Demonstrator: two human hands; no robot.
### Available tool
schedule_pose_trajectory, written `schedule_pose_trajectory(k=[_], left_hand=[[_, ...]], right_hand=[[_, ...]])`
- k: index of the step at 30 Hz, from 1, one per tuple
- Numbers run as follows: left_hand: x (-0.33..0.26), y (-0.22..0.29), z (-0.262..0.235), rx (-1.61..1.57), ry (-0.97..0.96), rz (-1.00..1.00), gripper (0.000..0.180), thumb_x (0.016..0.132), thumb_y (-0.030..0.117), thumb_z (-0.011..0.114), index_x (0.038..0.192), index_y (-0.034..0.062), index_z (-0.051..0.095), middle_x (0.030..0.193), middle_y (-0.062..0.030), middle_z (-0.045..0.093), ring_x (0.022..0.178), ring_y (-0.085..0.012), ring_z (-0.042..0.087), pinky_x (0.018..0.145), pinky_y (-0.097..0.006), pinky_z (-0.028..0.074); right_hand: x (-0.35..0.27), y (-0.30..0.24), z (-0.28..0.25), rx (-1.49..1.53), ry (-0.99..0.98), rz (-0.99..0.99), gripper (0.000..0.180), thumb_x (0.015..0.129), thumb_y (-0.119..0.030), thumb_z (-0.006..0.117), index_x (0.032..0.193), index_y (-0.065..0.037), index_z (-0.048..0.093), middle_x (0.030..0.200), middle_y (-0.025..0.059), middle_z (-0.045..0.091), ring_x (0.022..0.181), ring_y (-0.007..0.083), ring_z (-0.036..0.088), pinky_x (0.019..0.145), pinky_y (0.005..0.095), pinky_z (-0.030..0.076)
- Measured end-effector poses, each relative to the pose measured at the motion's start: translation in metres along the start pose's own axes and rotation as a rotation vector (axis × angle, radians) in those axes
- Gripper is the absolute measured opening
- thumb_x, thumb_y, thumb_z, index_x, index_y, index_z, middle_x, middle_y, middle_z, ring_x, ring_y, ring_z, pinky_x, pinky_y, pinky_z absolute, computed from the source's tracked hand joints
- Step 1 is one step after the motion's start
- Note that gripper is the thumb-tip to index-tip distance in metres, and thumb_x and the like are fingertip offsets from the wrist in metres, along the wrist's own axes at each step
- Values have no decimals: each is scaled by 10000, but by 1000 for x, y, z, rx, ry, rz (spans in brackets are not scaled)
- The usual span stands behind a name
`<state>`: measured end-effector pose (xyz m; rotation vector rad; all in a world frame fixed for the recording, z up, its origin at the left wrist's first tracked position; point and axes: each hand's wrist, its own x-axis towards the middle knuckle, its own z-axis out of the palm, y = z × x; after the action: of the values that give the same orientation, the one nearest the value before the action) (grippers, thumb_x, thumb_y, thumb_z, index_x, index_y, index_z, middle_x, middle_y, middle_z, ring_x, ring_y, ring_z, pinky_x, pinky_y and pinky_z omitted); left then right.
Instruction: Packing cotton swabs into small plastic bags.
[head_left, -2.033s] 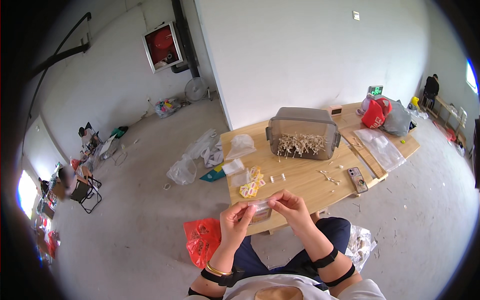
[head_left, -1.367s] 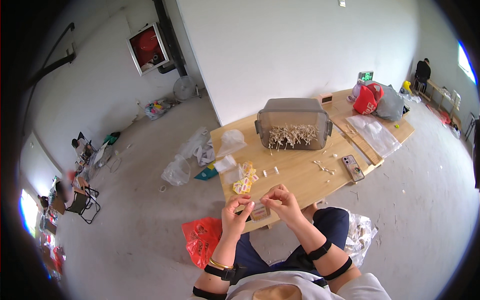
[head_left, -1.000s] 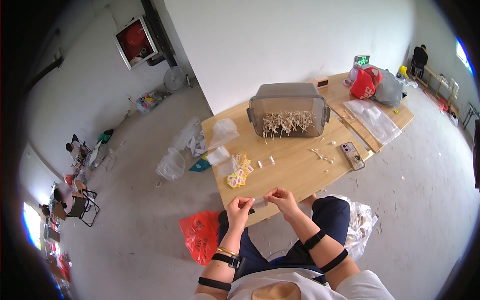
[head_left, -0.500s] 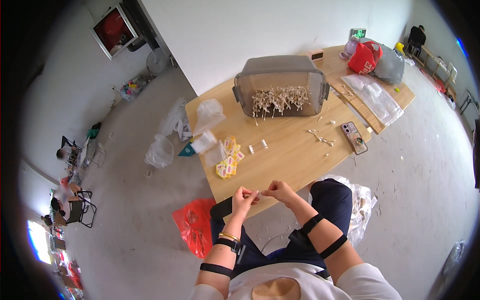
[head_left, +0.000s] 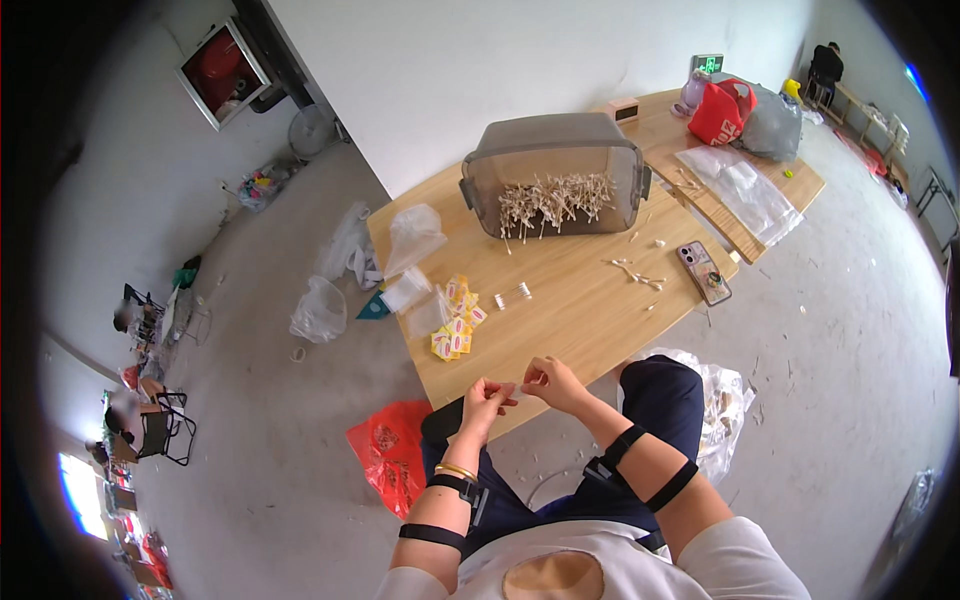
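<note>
At the near edge of the wooden table, my left hand (head_left: 486,402) and my right hand (head_left: 551,384) are held close together, fingertips almost touching. Both are closed in a pinch, and a small pale bit shows between them, too small to name. Beyond them lie a small row of cotton swabs (head_left: 513,295) and a pile of yellow-and-white paper cards (head_left: 458,338). A grey translucent bin (head_left: 553,130) rests on its side at the back, its opening facing me, with many loose cotton swabs (head_left: 556,203) inside.
A phone (head_left: 704,272) and several stray swabs (head_left: 637,273) lie on the table's right. Clear plastic bags (head_left: 415,236) sit at the left. A red bag (head_left: 722,112) stands at the far right; another red bag (head_left: 388,450) is beside my left leg. People sit farther off.
My right hand has shifted slightly up and left, still close to my left. The view has tilted a little; the things on the table have stayed in place.
</note>
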<state>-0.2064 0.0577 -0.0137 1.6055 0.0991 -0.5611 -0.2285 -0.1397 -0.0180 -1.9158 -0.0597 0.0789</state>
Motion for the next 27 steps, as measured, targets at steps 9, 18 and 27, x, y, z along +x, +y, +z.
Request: schedule_pose_trajectory(k=[9, 18, 27], left_hand=[[-60, 33, 14, 240, 6, 451, 250, 865, 231, 804, 1032, 71, 710, 888, 30, 668, 791, -48, 571, 718, -227, 452], [-118, 96, 22, 162, -48, 557, 148, 857, 94, 792, 978, 69, 710, 900, 40, 688, 807, -30, 581, 705, -217, 443], [-146, 119, 29, 244, -84, 604, 275, 886, 46, 752, 1140, 10, 654, 1015, -29, 716, 938, -80, 661, 837, -258, 532]], right_hand=[[-25, -66, -21, 303, -70, 7, 146, 872, -147, 737, 939, -26, 692, 881, 68, 664, 824, 160, 616, 751, 327, 505], [-57, -138, -38, 148, -82, -236, 160, 877, -163, 733, 952, -25, 704, 904, 56, 631, 838, 160, 587, 768, 294, 475], [-75, -170, -57, 249, 5, -163, 209, 931, -224, 731, 976, -27, 677, 889, -19, 615, 891, 87, 566, 789, 259, 447]])
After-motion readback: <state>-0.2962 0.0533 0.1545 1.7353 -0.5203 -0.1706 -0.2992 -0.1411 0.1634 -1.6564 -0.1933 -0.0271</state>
